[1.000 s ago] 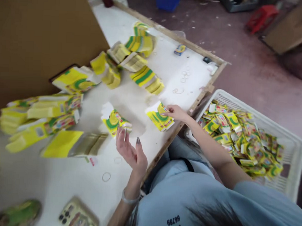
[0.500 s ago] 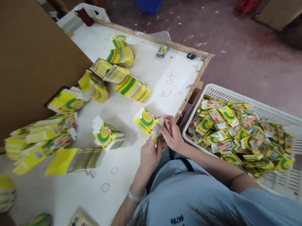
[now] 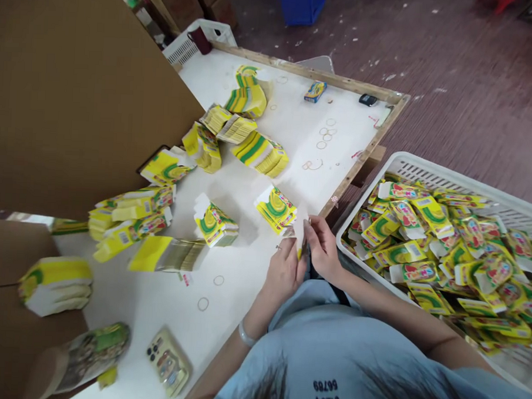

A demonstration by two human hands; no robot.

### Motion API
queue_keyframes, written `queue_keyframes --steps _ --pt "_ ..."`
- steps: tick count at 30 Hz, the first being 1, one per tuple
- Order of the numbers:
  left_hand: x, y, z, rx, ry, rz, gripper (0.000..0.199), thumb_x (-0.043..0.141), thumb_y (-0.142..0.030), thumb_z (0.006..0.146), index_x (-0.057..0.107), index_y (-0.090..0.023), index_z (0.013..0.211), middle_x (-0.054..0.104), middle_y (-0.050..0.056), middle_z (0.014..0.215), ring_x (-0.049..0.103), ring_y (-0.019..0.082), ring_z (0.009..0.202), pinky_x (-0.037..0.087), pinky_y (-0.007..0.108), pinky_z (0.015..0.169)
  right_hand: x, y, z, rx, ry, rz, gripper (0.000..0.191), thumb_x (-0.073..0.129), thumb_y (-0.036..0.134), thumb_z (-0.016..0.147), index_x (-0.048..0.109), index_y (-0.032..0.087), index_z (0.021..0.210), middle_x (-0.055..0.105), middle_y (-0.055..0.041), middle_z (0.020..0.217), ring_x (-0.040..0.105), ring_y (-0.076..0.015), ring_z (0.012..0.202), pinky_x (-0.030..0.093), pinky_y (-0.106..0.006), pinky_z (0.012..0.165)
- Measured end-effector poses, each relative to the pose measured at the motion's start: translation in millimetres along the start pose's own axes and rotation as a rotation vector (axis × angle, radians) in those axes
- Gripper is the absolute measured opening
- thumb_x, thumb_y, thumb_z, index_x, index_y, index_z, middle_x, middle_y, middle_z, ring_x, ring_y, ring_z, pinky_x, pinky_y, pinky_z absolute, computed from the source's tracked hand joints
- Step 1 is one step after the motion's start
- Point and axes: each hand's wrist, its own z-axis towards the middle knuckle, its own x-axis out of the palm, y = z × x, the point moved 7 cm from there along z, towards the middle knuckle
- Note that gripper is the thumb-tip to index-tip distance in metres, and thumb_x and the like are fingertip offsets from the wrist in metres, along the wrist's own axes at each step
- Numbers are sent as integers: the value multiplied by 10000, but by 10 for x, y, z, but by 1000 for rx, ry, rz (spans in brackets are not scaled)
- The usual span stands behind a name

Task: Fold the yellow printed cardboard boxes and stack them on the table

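Observation:
Both my hands meet at the table's near edge around one small yellow-green carton [image 3: 299,229], its pale flap turned up. My left hand [image 3: 285,268] grips it from below and the left. On its right side, the fingers of my right hand [image 3: 323,249] pinch the flap. Just beyond lies a small pile of flat yellow cartons [image 3: 277,209] printed with a green swirl. A thicker stack of cartons [image 3: 215,224] stands to the left of that pile. The lower part of the held carton is hidden by my fingers.
A white plastic crate [image 3: 400,161] full of filled-out yellow cartons stands at my right. Several carton stacks [image 3: 261,152] lie across the white table [image 3: 244,298]. Also on it are a phone [image 3: 168,363], a blue box [image 3: 315,91] and rubber bands [image 3: 326,131]. Brown cardboard [image 3: 85,97] rises at left.
The view has swung left, so the table things sit further right and the phone shows fully. My hands still hold the carton, its pale flap now more upright.

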Motion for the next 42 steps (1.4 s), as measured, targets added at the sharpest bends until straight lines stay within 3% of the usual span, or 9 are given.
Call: queue_keyframes --steps 3,7,13,17,22,25,29,38,42 --pt "27 -7 -61 -131 -27 -357 635 534 -318 1005 325 -215 1595 498 208 1532 528 316 1431 542 483 1111 -20 116 -104 -125 62 -46 379 418 561 1071 651 269 1136 763 -76 1075 743 -230 1020 618 -403 957" --pt "155 27 -139 -319 83 -708 706 605 -369 989 300 -232 1611 552 187 1524 585 299 1376 507 470 1138 -95 90 -167 -117 182 -249 378 411 470 1085 632 251 1300 737 -125 1302 707 -253 1236 559 -469 1111" --pt "231 86 -277 -507 97 -700 499 586 -603 978 665 -160 1193 730 97 1064 655 248 996 550 379 924 -228 55 -197 -42 338 -317 445 535 335 1027 484 276 1466 814 -84 1101 792 -262 1066 646 -437 936" --pt "316 75 -338 -591 53 -736 565 543 -708 966 687 -163 1011 676 43 821 573 179 737 509 317 709 -325 88 -243 -21 166 -242 389 602 387 1007 530 259 1367 813 -78 1022 804 -238 932 654 -384 848" --pt "482 34 -398 -717 68 -920 575 549 -734 952 677 -177 1018 735 76 892 683 220 805 565 350 750 -421 -103 -380 115 -38 -85 461 692 496 955 485 265 1295 745 14 753 720 -174 636 593 -282 606" --pt "492 9 -468 -745 -31 -988 621 599 -704 945 562 -211 1322 760 92 1056 736 229 909 591 354 812 -495 -180 -458 123 -49 -98 464 772 498 885 515 278 1203 732 16 784 740 -184 674 608 -304 642" --pt "428 -17 -590 -744 -150 -982 918 670 -609 950 114 -286 1606 771 37 986 734 173 739 597 321 733 -576 -175 -537 81 42 -173 304 779 468 880 645 263 1060 780 -47 926 782 -212 808 646 -360 774" --pt "339 10 -480 -616 22 -887 389 654 -585 967 643 -202 1032 696 24 802 636 132 622 519 247 571 -567 -89 -545 111 230 -210 280 672 463 955 715 240 790 736 -8 735 669 -165 621 571 -287 575" --pt "358 44 -485 -561 -19 -891 531 599 -606 995 550 -252 1388 745 48 921 680 159 706 567 290 672 -676 -71 -527 26 175 -284 278 642 472 980 745 289 1163 822 -58 970 784 -228 899 666 -380 814"
